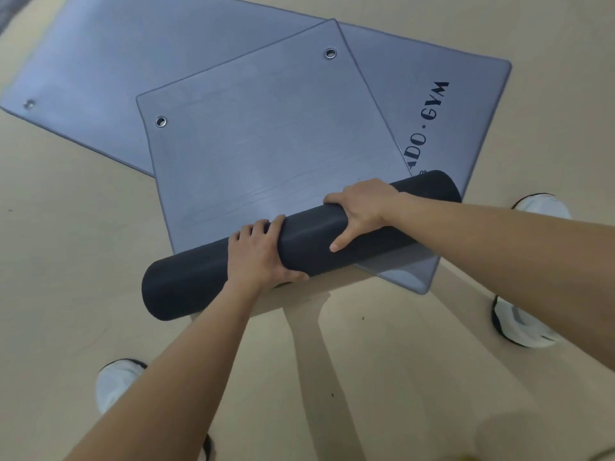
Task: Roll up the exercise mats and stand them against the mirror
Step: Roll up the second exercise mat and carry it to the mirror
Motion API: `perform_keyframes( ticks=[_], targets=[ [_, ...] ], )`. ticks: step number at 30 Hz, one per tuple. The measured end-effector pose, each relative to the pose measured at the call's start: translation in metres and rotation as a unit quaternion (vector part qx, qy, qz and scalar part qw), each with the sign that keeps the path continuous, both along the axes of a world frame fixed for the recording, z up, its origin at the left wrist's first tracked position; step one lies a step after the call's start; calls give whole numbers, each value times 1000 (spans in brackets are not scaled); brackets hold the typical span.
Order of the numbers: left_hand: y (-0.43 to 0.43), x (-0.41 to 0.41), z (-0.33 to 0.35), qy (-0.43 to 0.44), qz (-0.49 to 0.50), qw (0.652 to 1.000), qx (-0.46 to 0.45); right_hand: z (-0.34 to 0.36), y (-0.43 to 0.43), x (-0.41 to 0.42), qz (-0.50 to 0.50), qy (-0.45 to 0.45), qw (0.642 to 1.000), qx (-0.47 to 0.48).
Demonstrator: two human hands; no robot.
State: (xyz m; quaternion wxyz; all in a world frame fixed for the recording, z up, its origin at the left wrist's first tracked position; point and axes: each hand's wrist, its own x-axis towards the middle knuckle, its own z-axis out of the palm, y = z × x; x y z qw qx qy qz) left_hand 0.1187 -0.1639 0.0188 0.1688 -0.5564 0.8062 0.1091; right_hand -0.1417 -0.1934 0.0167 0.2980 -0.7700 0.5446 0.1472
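A grey exercise mat [266, 134] with two metal eyelets lies partly unrolled on the floor. Its near end is wound into a dark roll [312, 237] that runs from lower left to upper right. My left hand [259, 252] grips the roll near its middle, fingers curled over the top. My right hand [361, 211] grips it further right, with the thumb down the near side. Underneath lies a second grey mat [429, 74], flat, with dark lettering ending in "GYM".
Beige floor [66, 261] surrounds the mats. White shoes show at the lower left [116, 384] and at the right [522, 321], with another further back [542, 206]. No mirror is in view.
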Motion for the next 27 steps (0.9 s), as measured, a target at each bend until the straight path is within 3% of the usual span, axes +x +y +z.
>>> perform_keyframes(
  ticks=[6, 13, 19, 23, 27],
  targets=[
    [31, 6, 8, 0, -35, 999, 39, 0, 52, 5, -29, -24, 999, 38],
    [113, 6, 6, -1, -37, 993, 110, -9, 121, 2, -33, -37, 985, 164],
    [172, 14, 2, 4, -23, 976, 216, -36, 174, 9, -43, -74, 952, 295],
    [206, 25, 2, 23, -38, 988, 148, -42, 179, 12, -47, -83, 948, 304],
    [231, 26, -2, 16, -60, 994, 84, -44, 173, 10, -19, -64, 965, 254]
  ],
)
